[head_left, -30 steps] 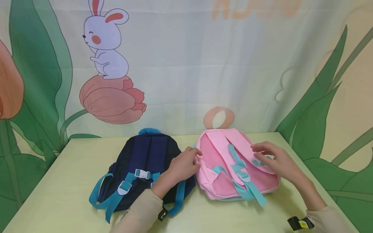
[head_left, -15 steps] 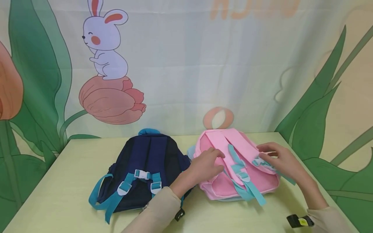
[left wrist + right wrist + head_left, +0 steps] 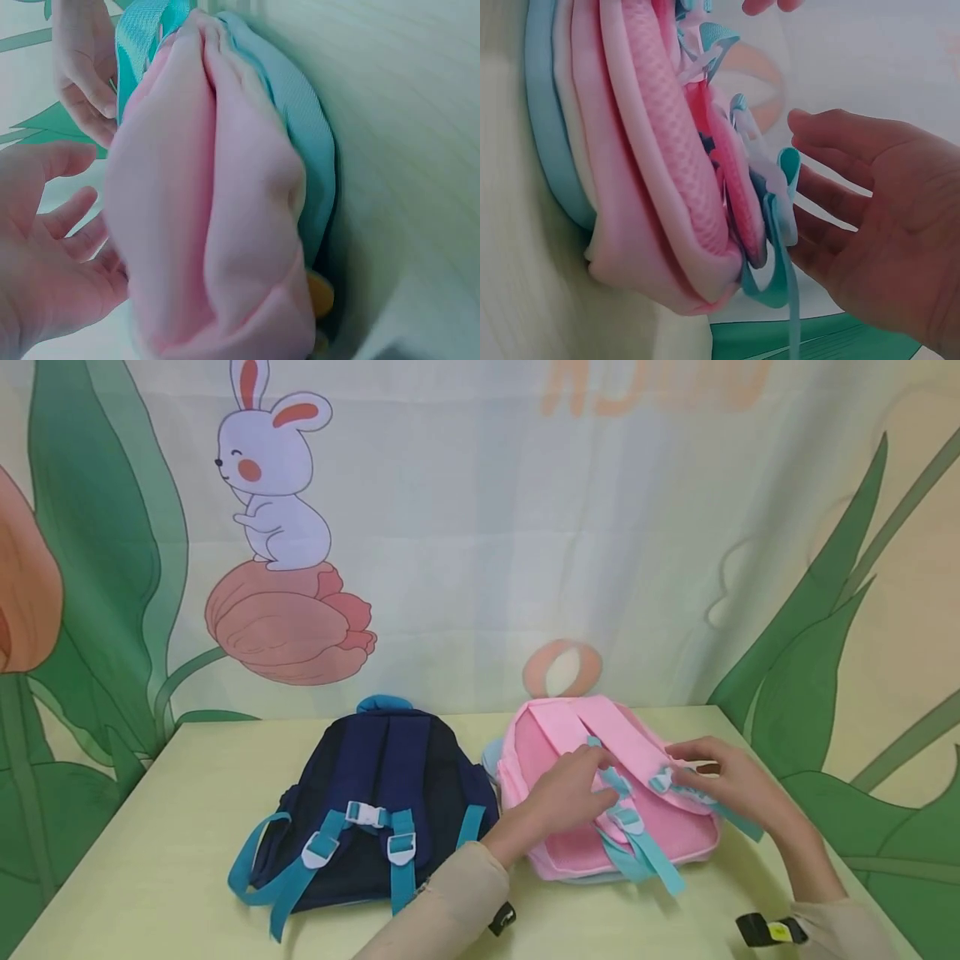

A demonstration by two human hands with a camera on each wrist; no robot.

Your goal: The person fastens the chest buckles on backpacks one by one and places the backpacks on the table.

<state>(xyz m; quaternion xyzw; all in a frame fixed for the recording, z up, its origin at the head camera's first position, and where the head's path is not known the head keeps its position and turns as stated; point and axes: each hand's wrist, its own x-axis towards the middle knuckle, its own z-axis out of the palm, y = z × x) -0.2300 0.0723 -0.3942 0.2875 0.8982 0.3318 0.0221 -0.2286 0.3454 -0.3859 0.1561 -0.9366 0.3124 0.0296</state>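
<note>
A pink backpack point(image 3: 667, 843) lies on the table with its shoulder straps up. Its turquoise webbing point(image 3: 658, 864) trails over the front. My left hand point(image 3: 566, 789) is over the left shoulder strap, fingers loosely bent; in the left wrist view that hand point(image 3: 45, 255) has nothing in its grasp beside the bag's pink side point(image 3: 247, 180). Around the right strap point(image 3: 626, 735) and its white buckle point(image 3: 660, 779), my right hand point(image 3: 738, 777) hovers with relaxed fingers. The right wrist view has the fingers of this hand point(image 3: 900, 202) right at a turquoise webbing loop point(image 3: 787, 165).
To the left, a navy backpack point(image 3: 442, 760) lies with blue webbing point(image 3: 281, 881) and a white chest buckle point(image 3: 365, 813). Both bags rest on a pale yellow table point(image 3: 172, 852). A printed curtain point(image 3: 450, 527) hangs behind the table's far edge.
My left hand has moved right, from between the two bags onto the pink backpack's straps. My right hand has shifted slightly right, and the right strap's webbing end now hangs out past the bag's side.
</note>
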